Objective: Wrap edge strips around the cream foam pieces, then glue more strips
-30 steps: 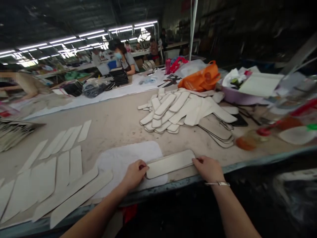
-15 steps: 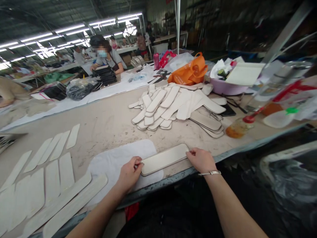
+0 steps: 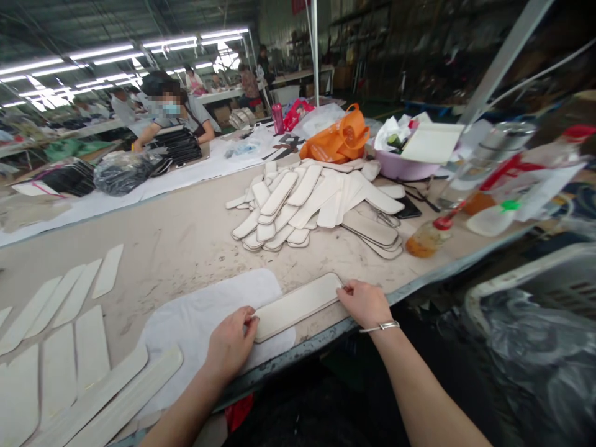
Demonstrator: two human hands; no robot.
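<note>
A long off-white panel with rounded corners and a dark edge (image 3: 298, 307) lies low over the front of the table, partly above a white cloth (image 3: 205, 310). My left hand (image 3: 233, 341) pinches its left end between thumb and fingers. At the opposite end, my right hand (image 3: 365, 304), with a bracelet on the wrist, grips the corner. Beyond them is a heap of similar panels (image 3: 321, 195), stacked loosely at many angles. To the left, several paler panels (image 3: 77, 288) lie spread out in rows, and two long ones (image 3: 125, 397) rest near the cloth's left edge.
A glass jar with amber contents (image 3: 426, 239) stands right of the heap, near a white squeeze bottle with a green tip (image 3: 493, 217). An orange bag (image 3: 338, 136) and a purple basin (image 3: 403, 166) sit behind. A masked co-worker (image 3: 179, 115) handles dark stacked pieces across the table.
The view has swung slightly to the right, so the scene sits further left. Both hands keep hold of the same panel, which looks nearly unmoved on the table.
</note>
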